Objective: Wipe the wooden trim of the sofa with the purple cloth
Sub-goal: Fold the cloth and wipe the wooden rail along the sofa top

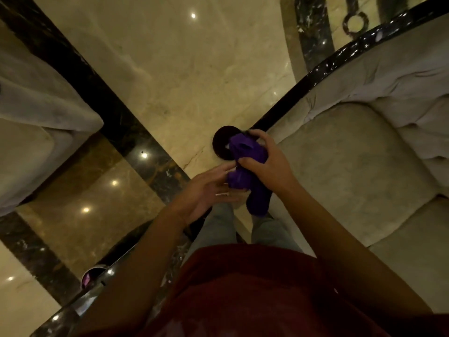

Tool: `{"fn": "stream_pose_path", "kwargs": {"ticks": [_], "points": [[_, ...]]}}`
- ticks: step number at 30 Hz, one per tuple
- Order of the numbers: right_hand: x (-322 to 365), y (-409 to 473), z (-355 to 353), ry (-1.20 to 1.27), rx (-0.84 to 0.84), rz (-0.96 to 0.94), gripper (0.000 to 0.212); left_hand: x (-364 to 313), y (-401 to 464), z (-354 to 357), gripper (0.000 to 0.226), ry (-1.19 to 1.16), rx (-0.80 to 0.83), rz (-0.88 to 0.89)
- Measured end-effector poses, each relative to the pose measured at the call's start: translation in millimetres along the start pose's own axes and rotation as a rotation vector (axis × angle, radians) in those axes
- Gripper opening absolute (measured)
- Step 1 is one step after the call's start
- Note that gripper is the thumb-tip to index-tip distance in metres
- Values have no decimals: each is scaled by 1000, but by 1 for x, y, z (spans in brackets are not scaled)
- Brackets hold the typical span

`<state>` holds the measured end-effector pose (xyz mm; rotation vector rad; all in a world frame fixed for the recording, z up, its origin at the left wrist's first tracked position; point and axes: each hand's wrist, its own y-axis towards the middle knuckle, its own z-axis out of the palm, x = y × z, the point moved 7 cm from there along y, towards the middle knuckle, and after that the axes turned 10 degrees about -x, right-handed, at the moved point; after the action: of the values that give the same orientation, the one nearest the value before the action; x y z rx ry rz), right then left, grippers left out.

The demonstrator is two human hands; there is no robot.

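- Purple cloth (247,164) was seen bunched up near the middle of the view, held above the marble floor (184,69), just left of the sofa seat.
- Right hand (268,164) was closed around the upper part of the cloth, fingers curled over the top and thumb pressed into the fabric.
- Lower end of the cloth was left hanging down below that hand, in front of the person's legs.
- Left hand (206,190) was held open, palm up, fingers spread and touching the left edge of the cloth; nothing was clasped in it.
- Wooden trim (313,74) was seen as a dark glossy rail running from the far right down toward the hands, along the edge of the sofa (352,166).
- Round dark end of the trim (222,144) was located just beyond the cloth, partly covered by it; contact between cloth and wood could not be told for certain.
- Sofa upholstery was pale beige, with a rumpled cushion at the far right.
- A second pale upholstered seat (36,113) was placed at the left, well apart from the hands.
- Dark marble bands (102,98) were laid across the glossy floor, with ceiling lights reflected in it.
- A red shirt (255,288) and grey trousers (218,224) were visible at the near edge.
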<state>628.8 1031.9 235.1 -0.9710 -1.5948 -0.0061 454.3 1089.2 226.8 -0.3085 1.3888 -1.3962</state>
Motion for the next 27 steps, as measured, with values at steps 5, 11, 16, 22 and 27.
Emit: {"fn": "stream_pose_path", "kwargs": {"ticks": [5,11,16,22,27], "points": [[24,46,28,-244,-156,-333,61,-3,73,-86,39,61,-371,-7],[-34,74,97,-738,-171,-605,49,30,151,-86,55,15,-324,-157],[-44,80,82,-943,-190,-911,43,37,164,-75,59,-16,-336,-121],[-20,110,4,-1120,-219,-934,37,25,146,-68,57,263,-357,179],[-17,114,19,-1091,-335,-815,40,26,144,-70,61,416,-287,341]]}}
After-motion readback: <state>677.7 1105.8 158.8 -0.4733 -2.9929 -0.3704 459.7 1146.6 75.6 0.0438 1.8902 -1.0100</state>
